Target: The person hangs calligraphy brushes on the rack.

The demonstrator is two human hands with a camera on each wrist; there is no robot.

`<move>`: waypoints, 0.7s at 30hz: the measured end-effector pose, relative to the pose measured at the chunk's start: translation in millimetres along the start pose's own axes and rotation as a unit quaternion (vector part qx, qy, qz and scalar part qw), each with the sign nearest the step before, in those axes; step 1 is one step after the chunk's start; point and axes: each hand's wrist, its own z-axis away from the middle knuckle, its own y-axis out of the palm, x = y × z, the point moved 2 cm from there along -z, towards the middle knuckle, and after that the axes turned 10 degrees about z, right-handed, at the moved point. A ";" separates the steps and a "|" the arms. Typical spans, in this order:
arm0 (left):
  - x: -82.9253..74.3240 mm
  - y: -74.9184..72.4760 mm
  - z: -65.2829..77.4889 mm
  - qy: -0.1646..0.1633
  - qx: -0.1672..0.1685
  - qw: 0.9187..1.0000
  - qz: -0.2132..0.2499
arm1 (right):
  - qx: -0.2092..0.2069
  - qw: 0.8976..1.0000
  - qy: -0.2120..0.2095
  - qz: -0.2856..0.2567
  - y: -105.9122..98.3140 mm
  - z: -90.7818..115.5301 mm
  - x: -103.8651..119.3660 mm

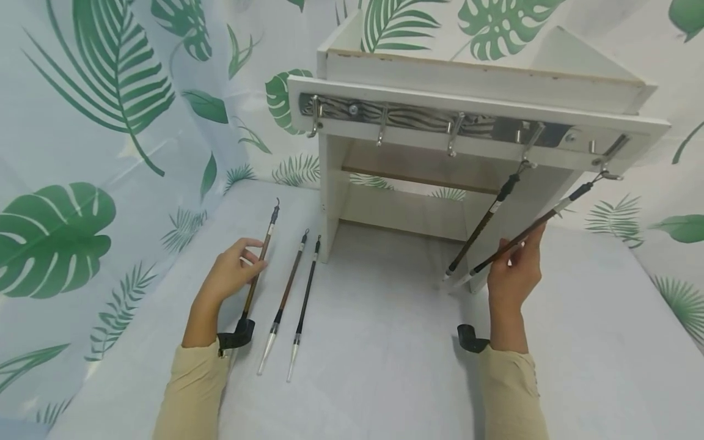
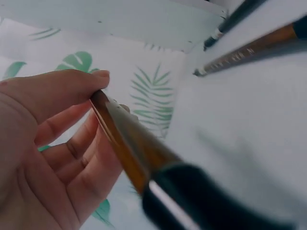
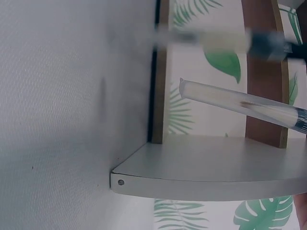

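Note:
My left hand (image 1: 233, 272) pinches a brown-handled calligraphy brush (image 2: 127, 136) between thumb and fingers, its hanging loop pointing away from me. Two more capped brushes, a brown one (image 1: 291, 278) and a thin dark one (image 1: 310, 284), lie to its right. At the far right, my right hand (image 1: 516, 278) holds the handle of a dark brush (image 1: 550, 215) whose loop is at the end hook (image 1: 607, 160). Beside it another brush (image 1: 484, 223) hangs from the neighbouring hook (image 1: 532, 143). In the right wrist view a clear cap (image 3: 216, 98) covers pale bristles.
A white shelf unit (image 1: 330, 201) stands at the back, with a hook rail (image 1: 418, 119) across its front. Several metal hooks are on the rail; three on the left carry nothing. White cloth (image 1: 379, 342) covers the table, and leaf-patterned fabric (image 1: 44, 140) hangs behind.

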 end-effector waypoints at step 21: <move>-48.1 -2.8 3.2 0.105 -0.025 0.993 0.049 | -0.001 1.000 -0.007 -0.006 -0.9 0.4 -0.9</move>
